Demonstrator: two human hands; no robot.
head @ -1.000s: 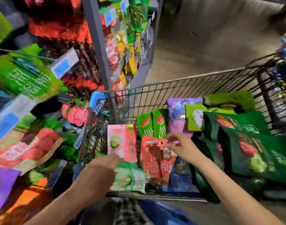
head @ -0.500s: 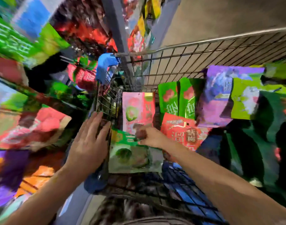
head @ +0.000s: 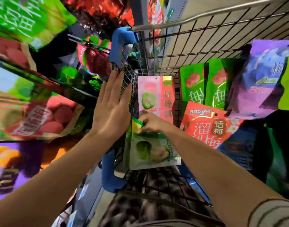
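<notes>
Top of green pouch in pinch of right hand; left hand flat, empty.

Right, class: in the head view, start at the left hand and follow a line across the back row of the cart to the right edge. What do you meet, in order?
Left hand → pink packet → first green packet → second green packet → purple packet.
</notes>
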